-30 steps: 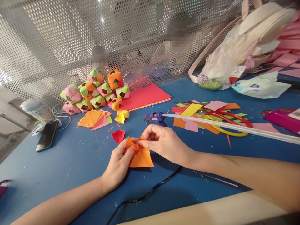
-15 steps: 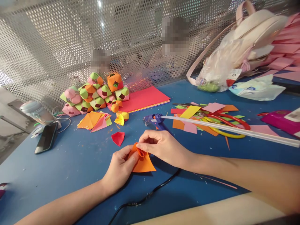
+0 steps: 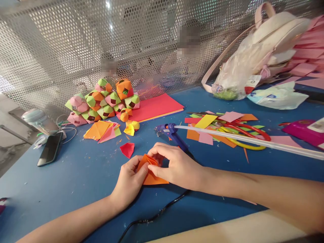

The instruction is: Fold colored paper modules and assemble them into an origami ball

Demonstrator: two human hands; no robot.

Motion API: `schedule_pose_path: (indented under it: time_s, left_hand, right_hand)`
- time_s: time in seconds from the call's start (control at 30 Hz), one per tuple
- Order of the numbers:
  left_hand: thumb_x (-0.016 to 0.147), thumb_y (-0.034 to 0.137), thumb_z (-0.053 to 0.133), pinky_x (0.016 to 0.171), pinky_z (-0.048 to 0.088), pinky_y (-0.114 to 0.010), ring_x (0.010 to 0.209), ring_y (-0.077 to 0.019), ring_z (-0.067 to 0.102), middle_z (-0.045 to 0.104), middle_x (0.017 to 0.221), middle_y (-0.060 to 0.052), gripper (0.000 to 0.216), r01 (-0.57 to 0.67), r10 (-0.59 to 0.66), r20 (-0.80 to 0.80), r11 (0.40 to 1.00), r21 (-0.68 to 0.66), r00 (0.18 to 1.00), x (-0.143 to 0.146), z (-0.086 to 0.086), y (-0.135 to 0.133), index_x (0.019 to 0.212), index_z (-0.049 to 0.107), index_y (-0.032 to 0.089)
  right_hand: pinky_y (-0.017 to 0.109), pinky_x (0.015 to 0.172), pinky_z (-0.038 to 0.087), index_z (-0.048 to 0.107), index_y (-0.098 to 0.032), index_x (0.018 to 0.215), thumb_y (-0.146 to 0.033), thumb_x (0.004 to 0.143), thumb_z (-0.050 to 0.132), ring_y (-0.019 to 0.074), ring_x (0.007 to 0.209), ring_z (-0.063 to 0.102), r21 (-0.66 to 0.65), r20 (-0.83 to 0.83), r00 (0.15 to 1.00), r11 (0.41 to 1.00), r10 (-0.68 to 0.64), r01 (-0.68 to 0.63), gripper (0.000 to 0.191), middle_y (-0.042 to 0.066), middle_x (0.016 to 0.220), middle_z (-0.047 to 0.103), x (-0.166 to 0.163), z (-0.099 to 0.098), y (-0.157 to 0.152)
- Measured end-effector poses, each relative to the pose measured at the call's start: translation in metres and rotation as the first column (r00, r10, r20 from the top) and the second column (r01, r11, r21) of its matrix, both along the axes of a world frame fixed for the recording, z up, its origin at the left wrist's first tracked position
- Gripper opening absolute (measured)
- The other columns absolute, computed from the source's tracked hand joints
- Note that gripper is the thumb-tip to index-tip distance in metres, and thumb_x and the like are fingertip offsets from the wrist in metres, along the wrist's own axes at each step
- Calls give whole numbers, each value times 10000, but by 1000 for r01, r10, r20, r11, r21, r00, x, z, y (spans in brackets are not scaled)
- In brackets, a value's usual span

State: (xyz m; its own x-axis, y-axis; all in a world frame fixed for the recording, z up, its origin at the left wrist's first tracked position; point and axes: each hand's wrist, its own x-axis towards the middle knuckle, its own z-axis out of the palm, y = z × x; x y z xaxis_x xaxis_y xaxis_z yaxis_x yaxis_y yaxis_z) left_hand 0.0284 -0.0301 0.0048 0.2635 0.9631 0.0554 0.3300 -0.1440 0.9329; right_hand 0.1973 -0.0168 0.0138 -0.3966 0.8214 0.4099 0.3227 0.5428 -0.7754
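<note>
An orange sheet of paper point(image 3: 155, 179), partly folded at its top, is pinched between both hands just above the blue table. My left hand point(image 3: 130, 180) grips its left edge, thumb on top. My right hand point(image 3: 170, 165) is closed on the folded flap at the upper right, with the thumb near the middle of the fold. Some fingers of both hands are hidden behind the paper. A small folded red paper piece point(image 3: 127, 149) lies just beyond the hands. Behind my right hand stands a blue glue gun point(image 3: 174, 133) with a long white glue stick point(image 3: 240, 138) out of its back.
Folded paper balls point(image 3: 102, 101) are piled at the back left, near a paper stack point(image 3: 101, 131), a phone point(image 3: 50, 148) and a cup point(image 3: 40, 121). Scissors point(image 3: 253, 133) lie among paper scraps on the right. A black cord point(image 3: 162, 211) crosses the front. A backpack point(image 3: 275, 33) stands back right.
My right hand has shifted slightly down and its thumb now presses lower on the fold. The paper's rolled flap looks flatter and more opened out. My left hand stays nearly in place.
</note>
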Motion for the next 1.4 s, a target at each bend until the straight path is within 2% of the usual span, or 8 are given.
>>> schedule_pose_path:
  time_s: [0.1, 0.47, 0.67, 0.9, 1.03, 1.2, 1.4]
  left_hand:
    - [840, 320, 541, 607, 384, -181, 662, -94, 461, 564, 714, 29, 186, -21, 22, -32, 1000, 16, 999, 0, -1, 0, 874, 627, 159]
    - [833, 319, 552, 586, 371, -177, 652, -87, 443, 540, 704, 33, 167, -60, 60, 1, 998, 0, 998, -2, -5, 1, 816, 605, 162]
    - [843, 341, 545, 613, 398, -182, 684, -92, 490, 587, 760, 19, 196, -29, 35, 114, 998, -58, 993, -1, -4, 1, 899, 608, 164]
    - [844, 335, 549, 566, 367, -164, 627, -71, 454, 555, 693, 45, 177, -44, 46, 91, 999, -23, 995, -2, -6, 1, 828, 596, 165]
    - [834, 326, 559, 546, 356, -167, 604, -71, 444, 549, 669, 45, 173, -58, 59, 85, 998, -17, 995, -1, -5, 2, 803, 596, 160]
    - [804, 319, 584, 562, 369, -180, 618, -83, 459, 548, 675, 31, 176, -59, 68, 105, 995, -85, 992, 1, -3, 5, 795, 607, 145]
    - [768, 281, 608, 589, 380, -189, 633, -93, 483, 578, 690, 15, 150, -65, 86, 136, 986, -153, 987, 0, -3, 7, 797, 634, 136]
  right_hand:
    - [253, 635, 446, 552, -163, 794, -97, 787, 518, 120, 679, 524, 102, -4, 1000, 995, 3, -2, 75, 10, 761, 543, 0, -5, 0]
    - [259, 628, 457, 572, -152, 796, -81, 815, 485, 132, 668, 541, 292, 29, 999, 956, -31, 22, 114, 31, 742, 572, 0, -8, 5]
    - [254, 633, 450, 584, -149, 818, -72, 821, 473, 130, 672, 544, 299, 45, 999, 954, -25, 10, 135, 29, 740, 579, 1, -11, 6]
    - [254, 639, 446, 577, -154, 807, -71, 811, 484, 128, 674, 536, 243, 43, 999, 970, -13, 2, 125, 24, 743, 572, -1, -11, 6]
    - [253, 624, 443, 561, -161, 777, -90, 802, 510, 126, 654, 524, 259, 30, 999, 966, -18, 10, 90, 17, 724, 561, -1, -12, 7]
    - [237, 601, 430, 552, -165, 752, -62, 795, 505, 114, 632, 512, 287, 14, 1000, 958, -10, 6, 122, 4, 695, 545, 0, -16, 10]
    - [233, 623, 448, 582, -164, 805, -67, 812, 500, 111, 660, 532, 330, 39, 996, 940, 79, -87, 127, 17, 755, 561, 6, -21, 13]
